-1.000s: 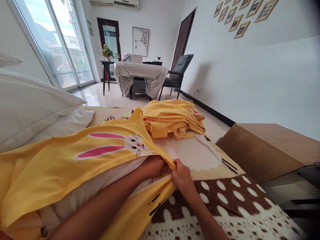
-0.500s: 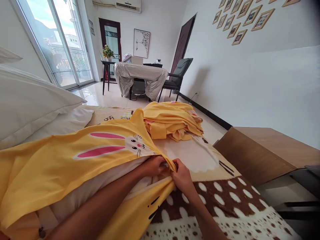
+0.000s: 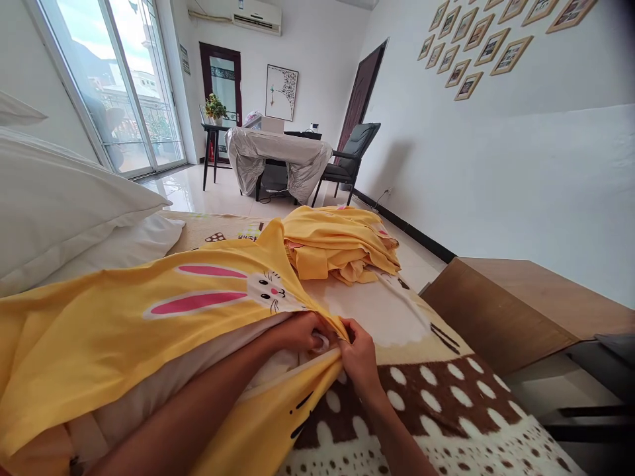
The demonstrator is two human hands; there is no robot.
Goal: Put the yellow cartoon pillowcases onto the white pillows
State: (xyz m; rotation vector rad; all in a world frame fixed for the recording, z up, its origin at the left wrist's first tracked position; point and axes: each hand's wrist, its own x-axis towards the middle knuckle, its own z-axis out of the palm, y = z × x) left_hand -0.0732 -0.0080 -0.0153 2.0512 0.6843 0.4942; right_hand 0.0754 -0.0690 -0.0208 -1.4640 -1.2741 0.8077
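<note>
A yellow pillowcase [image 3: 99, 337] printed with a long-eared rabbit lies open along its near side on the bed, with white padded bedding, apparently a pillow [image 3: 149, 396], showing inside it. My left hand [image 3: 308, 330] reaches in through the opening to the corner. Its fingers are curled around a bit of white fabric, partly hidden by the yellow cloth. Just right of it, my right hand [image 3: 359, 354] pinches the pillowcase's corner between thumb and fingers from outside. The two hands are close together, and the cloth is drawn tight toward the right hand.
Beyond the pillowcase sits a heap of folded yellow cloth [image 3: 337, 241]. White pillows [image 3: 74, 205] are stacked at left. A patterned blanket [image 3: 436, 390] covers the bed. Right of the bed stands a brown wooden table [image 3: 501, 317]. Farther back are a covered table [image 3: 278, 142] and a black chair [image 3: 352, 155].
The view has tilted up slightly. Inside the corner, my left hand has shifted a little and more white fabric shows at its fingers. My right hand keeps its pinch.
</note>
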